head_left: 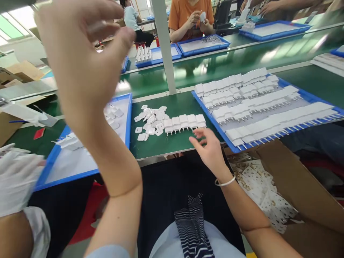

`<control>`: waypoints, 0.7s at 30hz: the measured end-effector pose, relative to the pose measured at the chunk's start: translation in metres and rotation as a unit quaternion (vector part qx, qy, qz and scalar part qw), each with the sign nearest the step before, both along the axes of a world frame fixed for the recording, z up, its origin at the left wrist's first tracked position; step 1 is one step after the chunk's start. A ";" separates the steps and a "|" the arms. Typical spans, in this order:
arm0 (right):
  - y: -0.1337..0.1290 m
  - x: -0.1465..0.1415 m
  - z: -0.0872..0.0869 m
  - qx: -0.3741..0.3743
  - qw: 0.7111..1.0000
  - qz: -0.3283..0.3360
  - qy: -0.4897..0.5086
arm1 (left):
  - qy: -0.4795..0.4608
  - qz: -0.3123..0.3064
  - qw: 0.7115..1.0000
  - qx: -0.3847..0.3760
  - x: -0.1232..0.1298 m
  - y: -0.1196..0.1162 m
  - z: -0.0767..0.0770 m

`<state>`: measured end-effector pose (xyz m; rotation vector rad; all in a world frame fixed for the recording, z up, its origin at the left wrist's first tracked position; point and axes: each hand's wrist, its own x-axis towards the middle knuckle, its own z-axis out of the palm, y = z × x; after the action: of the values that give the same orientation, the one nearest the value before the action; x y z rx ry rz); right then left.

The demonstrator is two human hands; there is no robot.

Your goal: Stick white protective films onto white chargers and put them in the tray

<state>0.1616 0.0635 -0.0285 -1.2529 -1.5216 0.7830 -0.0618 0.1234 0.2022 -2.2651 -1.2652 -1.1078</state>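
My left hand (86,46) is raised close to the camera at the upper left and blurred by motion. Its fingers are loosely bent, apart from the thumb, and no object shows in it. My right hand (208,147) hovers at the bench's front edge, thumb and fingers apart, holding nothing. Just beyond it stands a short row of white plug adapters (184,122), their pins toward me. Left of that row lies a loose heap of small white plastic plates (152,120). To the right, a blue-rimmed tray (232,146) carries several long rows of similar white adapters (255,104).
At left, another blue tray (128,123) holds white parts, with a co-worker's gloved hand (18,179) beside it. An upright post (163,46) rises behind the bench. Below right sits a cardboard box (301,186) of white scraps. Across the line, a person in orange (176,14) handles a white part.
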 end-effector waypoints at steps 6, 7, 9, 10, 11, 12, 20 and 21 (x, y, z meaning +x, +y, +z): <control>0.072 -0.014 -0.007 0.070 0.970 -0.162 -0.165 | -0.291 -0.237 0.903 -0.208 0.068 -0.107 -0.136; 0.079 -0.017 -0.009 0.051 0.972 -0.153 -0.170 | -0.327 -0.227 0.873 -0.282 0.069 -0.120 -0.156; 0.087 -0.019 -0.011 0.022 0.974 -0.139 -0.175 | -0.360 -0.191 0.821 -0.400 0.065 -0.141 -0.189; 0.086 -0.019 -0.012 0.016 0.975 -0.134 -0.177 | -0.368 -0.171 0.797 -0.448 0.060 -0.149 -0.202; 0.084 -0.018 -0.013 0.016 0.975 -0.129 -0.178 | -0.374 -0.154 0.773 -0.489 0.055 -0.156 -0.213; 0.078 -0.016 -0.013 0.018 0.975 -0.126 -0.180 | -0.386 -0.139 0.748 -0.522 0.050 -0.162 -0.223; 0.017 0.006 -0.018 0.074 0.968 -0.134 -0.198 | -0.550 -0.121 0.638 -0.525 0.052 -0.154 -0.244; 0.013 0.007 -0.019 0.083 0.971 -0.127 -0.184 | -0.562 -0.123 0.635 -0.516 0.057 -0.147 -0.243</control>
<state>0.1689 0.0767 -0.0475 -1.4868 -1.6341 0.2581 -0.0045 -0.0236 -0.0412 -2.3501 -2.6353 -2.6906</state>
